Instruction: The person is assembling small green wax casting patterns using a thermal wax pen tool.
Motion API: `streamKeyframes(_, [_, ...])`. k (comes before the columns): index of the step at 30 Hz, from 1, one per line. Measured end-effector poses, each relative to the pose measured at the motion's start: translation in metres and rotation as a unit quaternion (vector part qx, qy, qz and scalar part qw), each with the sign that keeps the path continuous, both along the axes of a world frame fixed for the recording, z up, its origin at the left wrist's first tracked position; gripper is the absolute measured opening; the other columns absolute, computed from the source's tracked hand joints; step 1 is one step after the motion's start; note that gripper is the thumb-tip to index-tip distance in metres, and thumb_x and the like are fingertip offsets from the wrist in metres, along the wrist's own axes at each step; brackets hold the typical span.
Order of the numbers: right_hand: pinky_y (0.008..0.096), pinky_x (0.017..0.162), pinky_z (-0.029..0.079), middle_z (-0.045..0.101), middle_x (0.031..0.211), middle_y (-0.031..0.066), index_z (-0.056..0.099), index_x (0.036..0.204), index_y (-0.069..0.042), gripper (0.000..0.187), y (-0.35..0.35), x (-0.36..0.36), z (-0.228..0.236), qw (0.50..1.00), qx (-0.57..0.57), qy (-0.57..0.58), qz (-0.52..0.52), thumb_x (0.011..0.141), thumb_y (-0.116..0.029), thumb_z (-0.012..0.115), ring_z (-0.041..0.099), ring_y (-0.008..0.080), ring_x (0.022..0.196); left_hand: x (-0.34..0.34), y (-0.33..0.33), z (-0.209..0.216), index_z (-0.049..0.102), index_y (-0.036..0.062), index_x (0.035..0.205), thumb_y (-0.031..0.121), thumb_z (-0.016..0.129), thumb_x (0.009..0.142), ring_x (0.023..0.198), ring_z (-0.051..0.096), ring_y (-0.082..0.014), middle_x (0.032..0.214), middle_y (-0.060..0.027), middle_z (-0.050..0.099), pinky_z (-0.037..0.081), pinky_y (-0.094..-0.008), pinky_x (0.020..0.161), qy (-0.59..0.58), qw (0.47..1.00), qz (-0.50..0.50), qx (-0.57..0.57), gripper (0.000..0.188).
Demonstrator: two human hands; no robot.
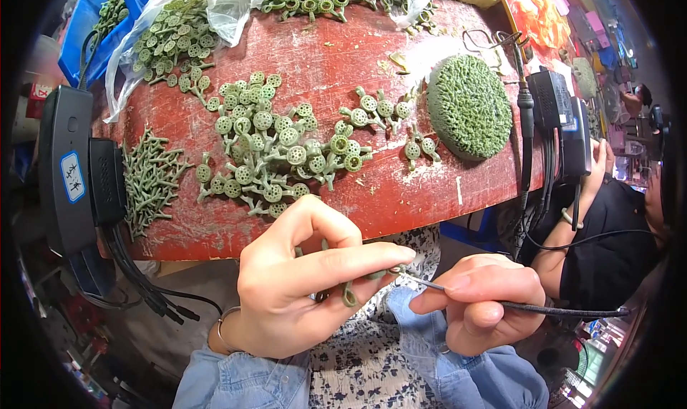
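Over my lap, in front of the table's near edge, my left hand is closed on several small green stemmed pieces. One with a ring-shaped end hangs below the fingers; the piece at the fingertips is mostly hidden. My right hand pinches a thin pen-like tool with a bare metal tip and a dark rear part. Its tip points left and meets the piece at my left fingertips. Just beyond my hands lies a loose pile of green lotus-pod-shaped pieces with holed round heads.
On the worn red table are a pile of short green sticks and a round, rough-topped green block. More pods sit on plastic film at the far left. Black devices with cables flank the table. A co-worker's arm is at right.
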State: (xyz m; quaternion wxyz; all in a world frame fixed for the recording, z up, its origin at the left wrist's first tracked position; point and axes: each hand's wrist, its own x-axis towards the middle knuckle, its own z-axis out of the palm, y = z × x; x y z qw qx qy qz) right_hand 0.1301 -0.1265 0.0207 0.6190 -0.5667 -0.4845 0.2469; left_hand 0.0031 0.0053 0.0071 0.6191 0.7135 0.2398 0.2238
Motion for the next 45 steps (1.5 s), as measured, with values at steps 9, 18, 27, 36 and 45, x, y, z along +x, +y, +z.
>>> streamKeyframes(9, [0.0326, 0.051, 0.051, 0.064, 0.076, 0.0181, 0.052, 0.101, 0.008, 0.029, 0.000, 0.008, 0.003, 1.000, -0.006, -0.004, 0.030, 0.081, -0.009, 0.064, 0.064, 0.0254, 0.059, 0.002, 0.004, -0.001, 0.072, 0.0078, 0.084, 0.001, 0.074, 0.060, 0.063, 0.045, -0.0084, 0.070, 0.0007, 0.047, 0.034, -0.0208, 0.056, -0.014, 0.989, -0.036, -0.141, 0.026])
streamKeyframes(18, [0.0308, 0.049, 0.051, 0.064, 0.074, 0.0156, 0.056, 0.096, 0.007, 0.028, 0.007, 0.003, 0.004, 0.997, -0.034, -0.069, 0.017, 0.076, -0.007, 0.069, 0.063, 0.0234, 0.057, -0.001, -0.002, -0.003, 0.071, 0.0091, 0.088, -0.002, 0.072, 0.059, 0.061, 0.046, -0.0093, 0.071, 0.0002, 0.048, 0.036, -0.0220, 0.053, 0.017, 0.999, 0.033, 0.018, 0.031])
streamKeyframes(27, [0.0298, 0.055, 0.052, 0.064, 0.067, 0.0129, 0.055, 0.094, 0.000, 0.020, 0.014, -0.014, 0.009, 0.975, -0.095, -0.190, -0.058, 0.085, -0.017, 0.060, 0.063, 0.0202, 0.057, -0.002, -0.010, -0.003, 0.070, 0.0094, 0.092, -0.005, 0.071, 0.060, 0.060, 0.045, -0.0112, 0.073, -0.0014, 0.045, 0.036, -0.0234, 0.051, 0.042, 0.979, 0.082, 0.181, 0.035])
streamKeyframes(36, [0.0277, 0.052, 0.049, 0.064, 0.069, 0.0130, 0.056, 0.090, 0.000, 0.017, 0.018, -0.023, 0.006, 0.962, -0.096, -0.227, -0.120, 0.085, -0.016, 0.060, 0.060, 0.0194, 0.054, -0.006, -0.013, 0.001, 0.069, 0.0108, 0.098, -0.007, 0.071, 0.058, 0.058, 0.044, -0.0110, 0.075, -0.0020, 0.042, 0.036, -0.0238, 0.049, 0.060, 0.957, 0.063, 0.277, 0.043])
streamKeyframes(45, [0.0257, 0.052, 0.049, 0.063, 0.067, 0.0127, 0.053, 0.092, -0.001, 0.021, 0.013, -0.016, 0.005, 0.966, -0.040, -0.249, -0.054, 0.087, -0.020, 0.058, 0.058, 0.0179, 0.050, -0.005, -0.010, -0.008, 0.069, 0.0091, 0.091, -0.007, 0.071, 0.060, 0.058, 0.046, -0.0114, 0.073, -0.0025, 0.046, 0.037, -0.0231, 0.050, 0.017, 0.975, 0.095, 0.200, 0.036])
